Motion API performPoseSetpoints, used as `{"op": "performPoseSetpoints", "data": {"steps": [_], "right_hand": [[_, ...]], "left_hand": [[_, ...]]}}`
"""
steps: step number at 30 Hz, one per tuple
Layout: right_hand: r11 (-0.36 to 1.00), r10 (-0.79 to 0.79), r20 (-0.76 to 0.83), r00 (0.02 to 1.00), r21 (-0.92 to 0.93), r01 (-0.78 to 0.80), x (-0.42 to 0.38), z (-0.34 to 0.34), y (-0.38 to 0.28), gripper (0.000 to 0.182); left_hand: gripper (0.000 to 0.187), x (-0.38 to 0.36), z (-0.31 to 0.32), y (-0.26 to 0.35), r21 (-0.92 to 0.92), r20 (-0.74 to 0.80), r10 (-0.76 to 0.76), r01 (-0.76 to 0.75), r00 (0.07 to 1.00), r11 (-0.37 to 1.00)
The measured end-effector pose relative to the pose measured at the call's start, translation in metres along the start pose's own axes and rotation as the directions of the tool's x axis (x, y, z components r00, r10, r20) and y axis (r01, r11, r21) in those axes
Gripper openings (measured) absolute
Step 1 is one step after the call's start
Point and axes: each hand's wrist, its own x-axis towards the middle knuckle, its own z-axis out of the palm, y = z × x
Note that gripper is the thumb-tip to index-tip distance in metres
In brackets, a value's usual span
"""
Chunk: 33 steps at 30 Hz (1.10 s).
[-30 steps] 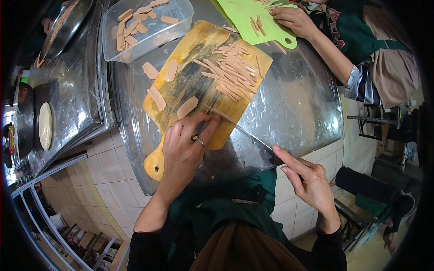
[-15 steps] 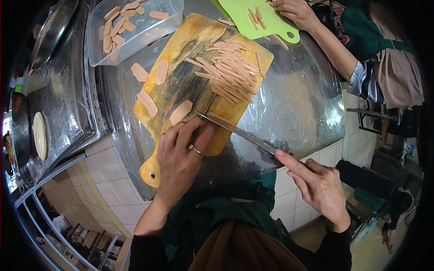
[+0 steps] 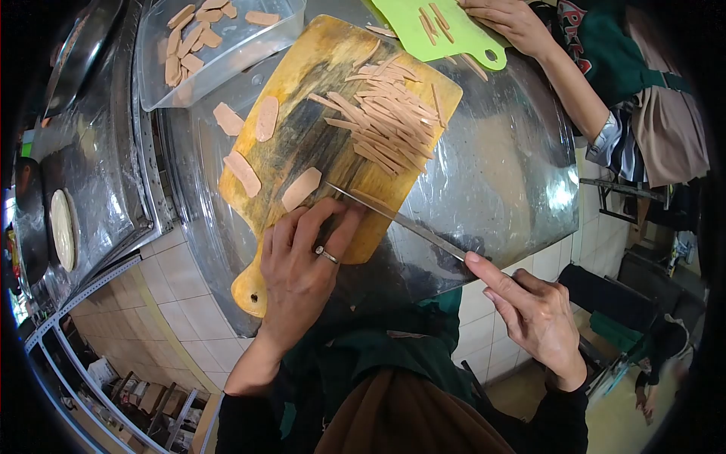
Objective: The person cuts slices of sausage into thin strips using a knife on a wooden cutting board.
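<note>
My right hand [image 3: 533,314] is closed round the handle end of a knife [image 3: 423,231], its index finger stretched along the spine. The blade reaches over the lower part of a wooden cutting board [image 3: 257,219], beside a pink slice [image 3: 370,199]. Bent fingers of my left hand [image 3: 302,261], which wears a ring, press down by that slice; the fingertips are partly hidden. A whole flat slice [image 3: 302,188] lies just above my left fingers. Thin pink strips [image 3: 393,121] are heaped on the board's upper right, and more flat slices [image 3: 267,119] lie at its left.
A clear plastic container [image 3: 219,87] with pink slices stands at the upper left. At the top right, a co-worker's hand [image 3: 514,23] is at a green cutting board [image 3: 393,26] with strips. A pale oblong piece of dough [image 3: 63,231] lies on the left table [image 3: 106,174].
The knife and both hands hold nearly the same pose. The view has shifted slightly, and the co-worker's hand and green board appear a little higher.
</note>
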Motion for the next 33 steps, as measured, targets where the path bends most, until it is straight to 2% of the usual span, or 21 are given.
{"op": "performPoseSetpoints", "data": {"steps": [12,27,31,33], "right_hand": [[0.996,-0.011,-0.025,1.0,0.091,0.013,0.004,0.003,0.004,0.063],[0.994,-0.054,0.007,0.999,0.093,0.053,0.019,0.019,0.017,0.064],[0.97,-0.066,-0.045,0.997,0.229,0.074,0.031,0.024,0.017,0.063],[0.971,-0.074,-0.062,0.995,0.221,0.086,0.034,0.024,0.016,0.063]], "left_hand": [[0.045,0.001,0.001,0.001,0.012,-0.01,0.005,-0.005,1.0,1.0],[0.052,0.001,0.0,-0.001,0.033,0.01,0.006,-0.006,1.0,0.999],[0.057,0.002,0.0,0.0,0.017,0.019,-0.007,0.006,1.0,1.0],[0.058,0.002,-0.001,-0.001,0.007,0.021,-0.012,0.012,1.0,1.0]]}}
